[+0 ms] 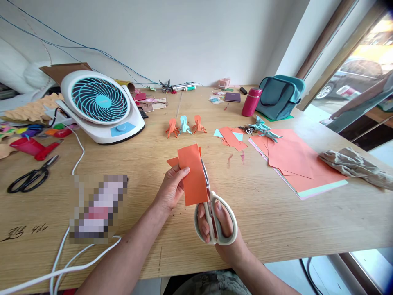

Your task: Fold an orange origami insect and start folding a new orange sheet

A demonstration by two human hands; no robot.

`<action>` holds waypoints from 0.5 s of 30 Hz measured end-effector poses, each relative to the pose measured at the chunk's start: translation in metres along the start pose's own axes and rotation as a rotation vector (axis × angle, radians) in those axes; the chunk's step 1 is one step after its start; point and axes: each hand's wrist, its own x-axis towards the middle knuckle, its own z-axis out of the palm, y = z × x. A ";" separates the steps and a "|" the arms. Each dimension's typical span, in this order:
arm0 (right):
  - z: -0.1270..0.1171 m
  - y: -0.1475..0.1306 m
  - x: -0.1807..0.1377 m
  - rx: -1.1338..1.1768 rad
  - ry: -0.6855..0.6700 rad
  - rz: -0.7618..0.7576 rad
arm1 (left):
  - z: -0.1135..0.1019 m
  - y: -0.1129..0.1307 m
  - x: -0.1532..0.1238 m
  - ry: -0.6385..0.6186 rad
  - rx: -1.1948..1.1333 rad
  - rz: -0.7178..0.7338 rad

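Note:
My left hand [172, 185] pinches a folded piece of orange paper [193, 176] near its left edge, thumb on top. An orange corner sticks out behind it to the left. In my right hand [225, 225] are white-handled scissors [232, 217], fingers and thumb through the loops. Their blades [205, 172] lie along the paper's right edge, partly hidden by it. Beyond my hands stand three small folded paper figures: an orange one [172, 127], a light blue one [184, 124] and another orange one [199, 123].
Orange sheets [294, 155] and paper strips [230, 137] lie to the right, near a grey cloth [359, 166]. A pink bottle [251, 102] and teal bag [276, 98] stand behind. On the left are a fan [102, 102], black scissors [33, 176] and a white cable [76, 266].

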 end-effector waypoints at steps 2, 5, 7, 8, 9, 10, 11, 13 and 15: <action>0.001 0.000 -0.001 -0.018 -0.006 -0.008 | 0.000 0.000 0.000 -0.006 -0.007 0.001; 0.001 0.000 -0.001 -0.022 -0.020 -0.014 | 0.000 -0.001 0.000 -0.009 -0.005 0.003; 0.001 0.000 0.000 0.000 -0.015 -0.013 | 0.000 -0.001 0.000 -0.009 0.003 0.001; 0.001 0.001 0.001 0.011 -0.011 -0.012 | 0.000 -0.001 -0.001 -0.011 0.005 -0.002; 0.001 0.001 0.002 0.021 -0.006 -0.010 | 0.001 -0.001 -0.001 -0.012 0.004 -0.002; 0.001 0.001 0.003 0.028 -0.002 -0.005 | 0.001 -0.001 -0.001 -0.013 0.002 -0.001; 0.001 0.001 0.003 0.034 0.001 0.000 | 0.001 -0.001 -0.002 -0.012 0.000 0.002; 0.002 0.002 0.004 0.043 0.005 0.009 | 0.001 -0.001 -0.002 -0.007 -0.006 0.011; 0.002 0.003 0.004 0.047 0.010 0.008 | 0.001 -0.001 -0.001 -0.004 -0.008 0.015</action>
